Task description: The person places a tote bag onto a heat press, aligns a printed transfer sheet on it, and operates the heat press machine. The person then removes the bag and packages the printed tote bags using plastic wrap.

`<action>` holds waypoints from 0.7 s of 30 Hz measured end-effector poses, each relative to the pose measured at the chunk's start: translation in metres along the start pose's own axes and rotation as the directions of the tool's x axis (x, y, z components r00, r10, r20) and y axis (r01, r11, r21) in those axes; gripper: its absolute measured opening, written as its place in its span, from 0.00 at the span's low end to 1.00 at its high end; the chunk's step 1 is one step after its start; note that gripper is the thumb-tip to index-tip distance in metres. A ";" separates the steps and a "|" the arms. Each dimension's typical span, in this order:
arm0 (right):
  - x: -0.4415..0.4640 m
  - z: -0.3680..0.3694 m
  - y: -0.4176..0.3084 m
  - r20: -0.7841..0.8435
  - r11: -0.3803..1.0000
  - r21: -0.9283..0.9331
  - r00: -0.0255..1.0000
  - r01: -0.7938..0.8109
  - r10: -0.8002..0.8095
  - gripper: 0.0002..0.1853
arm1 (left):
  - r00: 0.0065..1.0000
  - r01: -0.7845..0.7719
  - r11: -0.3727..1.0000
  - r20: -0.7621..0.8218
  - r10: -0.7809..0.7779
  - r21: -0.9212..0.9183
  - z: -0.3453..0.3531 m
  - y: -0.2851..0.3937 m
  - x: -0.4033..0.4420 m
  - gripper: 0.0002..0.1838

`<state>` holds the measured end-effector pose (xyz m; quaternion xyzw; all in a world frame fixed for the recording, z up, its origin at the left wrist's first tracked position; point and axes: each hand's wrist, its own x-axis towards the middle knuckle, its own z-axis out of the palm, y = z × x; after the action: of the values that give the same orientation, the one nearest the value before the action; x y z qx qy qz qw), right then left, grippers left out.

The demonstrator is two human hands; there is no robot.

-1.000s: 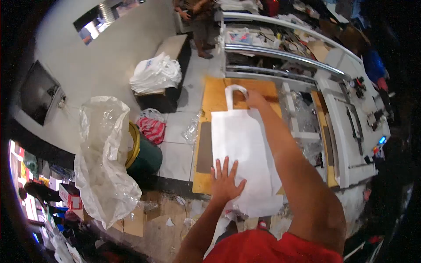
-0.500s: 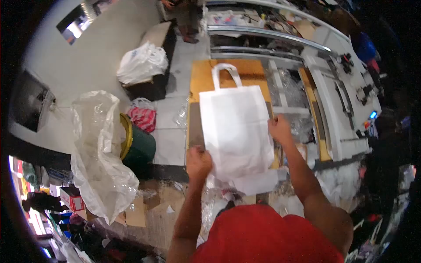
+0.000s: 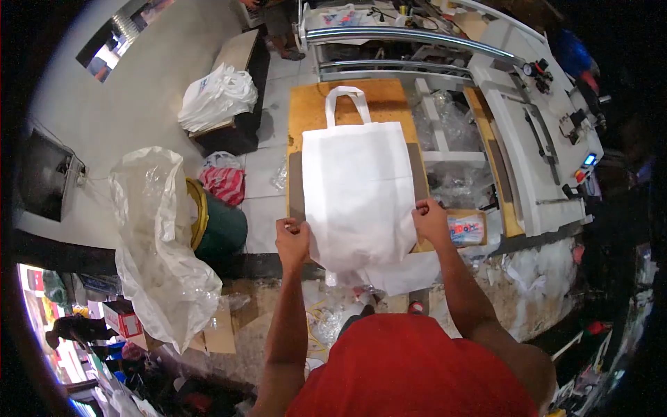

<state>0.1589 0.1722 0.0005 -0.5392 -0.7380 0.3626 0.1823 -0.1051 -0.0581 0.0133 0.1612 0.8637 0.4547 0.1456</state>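
Note:
A white tote bag (image 3: 358, 187) lies flat with its handles pointing away from me, on a brown board with a grey pad (image 3: 296, 181). My left hand (image 3: 292, 242) is at the bag's lower left edge, fingers loosely curled and thumb apart from them. At the lower right edge, my right hand (image 3: 431, 222) has thumb and fingers closed on the bag's side. The bag's bottom end bulges a little and hangs toward me over more white material (image 3: 406, 272).
A pressing machine (image 3: 535, 139) with metal rails (image 3: 410, 36) stands right and behind. Left are a green bin (image 3: 226, 229), a clear plastic sack (image 3: 149, 243) and a bench holding white bags (image 3: 219, 97). A small printed packet (image 3: 465, 229) lies beyond my right hand. Another person's legs (image 3: 281, 35) show at the back.
The bag has settled flatter and straighter on the board. My left hand has loosened and shifted slightly outward; my right hand has moved down along the bag's edge. The camera view has shifted a little.

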 end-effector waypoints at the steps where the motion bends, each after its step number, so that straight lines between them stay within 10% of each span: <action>1: 0.000 0.001 0.000 0.003 1.000 0.024 1.000 0.005 -0.005 0.15 | 0.999 0.007 0.999 -0.037 -0.009 -0.035 0.000 0.000 0.002 0.20; 21: -0.002 0.000 -0.012 -0.142 0.993 -0.023 0.983 0.118 -0.120 0.13 | 0.997 -0.077 0.994 0.001 0.077 -0.075 0.006 0.004 0.008 0.18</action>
<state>0.1516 0.1682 0.0099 -0.5202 -0.7563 0.3062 0.2522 -0.1096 -0.0484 0.0129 0.1898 0.8390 0.4916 0.1357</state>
